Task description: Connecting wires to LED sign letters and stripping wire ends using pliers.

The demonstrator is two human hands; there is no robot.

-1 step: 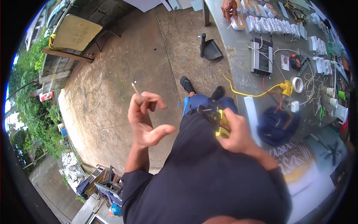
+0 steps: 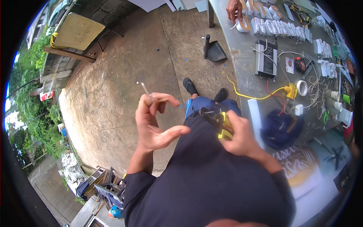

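Note:
My left hand [image 2: 153, 125] is raised over the concrete floor, thumb and index finger spread apart. Between its other fingers sticks up a thin pale cigarette [image 2: 146, 89], slightly blurred. In front of my dark shirt, my right hand [image 2: 241, 134] is closed round the yellow grips of a pair of pliers [image 2: 223, 123]. Their dark jaws point left, toward my left hand, and the two hands are apart. Nothing shows between the jaws that I can make out.
The grey worktable [image 2: 242, 81] on my right carries white block letters [image 2: 278, 29], a power supply [image 2: 266, 58], a yellow extension cord [image 2: 261, 97], a tape roll [image 2: 302, 87] and dark blue cloth [image 2: 281, 128]. Another person's hand [image 2: 234, 9] touches a letter. A dustpan [image 2: 216, 52] lies on the floor.
My left hand has shifted a little to the right with the cigarette, closer to the pliers. My right hand stays almost where it was.

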